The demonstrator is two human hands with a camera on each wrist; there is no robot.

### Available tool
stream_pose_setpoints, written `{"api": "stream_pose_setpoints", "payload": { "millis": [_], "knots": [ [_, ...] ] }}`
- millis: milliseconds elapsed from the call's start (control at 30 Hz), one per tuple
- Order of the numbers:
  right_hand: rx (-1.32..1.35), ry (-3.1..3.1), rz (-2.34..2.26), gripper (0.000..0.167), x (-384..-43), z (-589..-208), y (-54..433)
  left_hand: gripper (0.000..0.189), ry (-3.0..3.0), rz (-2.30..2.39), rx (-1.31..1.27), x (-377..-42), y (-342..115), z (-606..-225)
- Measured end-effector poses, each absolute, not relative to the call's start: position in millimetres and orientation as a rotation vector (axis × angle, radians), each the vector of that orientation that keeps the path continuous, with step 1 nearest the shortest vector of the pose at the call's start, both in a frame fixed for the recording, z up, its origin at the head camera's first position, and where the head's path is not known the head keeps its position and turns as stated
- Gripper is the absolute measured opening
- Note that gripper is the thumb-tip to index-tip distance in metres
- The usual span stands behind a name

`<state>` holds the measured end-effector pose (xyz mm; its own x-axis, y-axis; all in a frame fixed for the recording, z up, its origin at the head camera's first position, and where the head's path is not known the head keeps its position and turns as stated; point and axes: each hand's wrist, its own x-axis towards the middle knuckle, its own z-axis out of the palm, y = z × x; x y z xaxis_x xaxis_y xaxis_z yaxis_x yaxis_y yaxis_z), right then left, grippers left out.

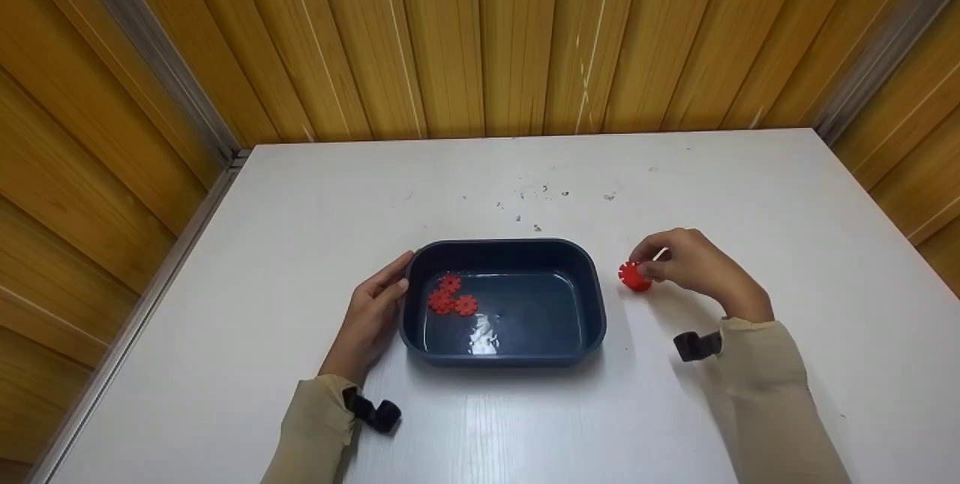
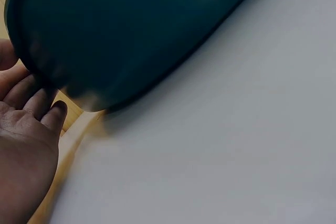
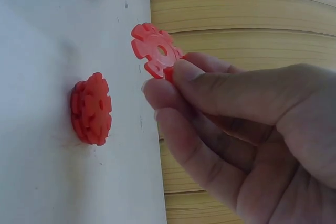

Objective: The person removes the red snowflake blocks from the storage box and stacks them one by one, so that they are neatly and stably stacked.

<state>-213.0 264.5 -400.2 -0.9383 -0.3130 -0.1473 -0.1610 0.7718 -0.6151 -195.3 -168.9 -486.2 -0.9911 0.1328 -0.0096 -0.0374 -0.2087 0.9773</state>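
Note:
A dark blue plastic bin [image 1: 502, 319] sits on the white table, with several red notched plastic discs [image 1: 466, 305] inside at its left. My left hand [image 1: 375, 311] rests against the bin's left end, thumb tip at the rim and fingers along the outer wall. In the left wrist view, the fingers [image 2: 39, 100] reach up to the bin's side. Right of the bin, my right hand [image 1: 694, 266] pinches one red notched disc [image 3: 156, 50] between thumb and fingers. Just below it, a small stack of red notched discs [image 3: 93, 108] lies on the table.
The white table [image 1: 315, 199] has small dark marks beyond the bin. Wood-patterned panels [image 1: 517, 41] stand behind and at both sides, with a grey metal frame [image 1: 150, 34] at the left corner. Black camera mounts [image 1: 371, 410] are strapped at both wrists.

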Motion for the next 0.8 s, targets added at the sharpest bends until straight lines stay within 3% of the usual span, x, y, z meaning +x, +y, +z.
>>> {"api": "stream_pose_setpoints", "payload": {
  "millis": [800],
  "knots": [
    [-0.297, 2.751, -0.837, 0.018, -218, -415, 278, 0.051, 1.892, 2.379, 0.125, -196, -169, -486]
  ]
}}
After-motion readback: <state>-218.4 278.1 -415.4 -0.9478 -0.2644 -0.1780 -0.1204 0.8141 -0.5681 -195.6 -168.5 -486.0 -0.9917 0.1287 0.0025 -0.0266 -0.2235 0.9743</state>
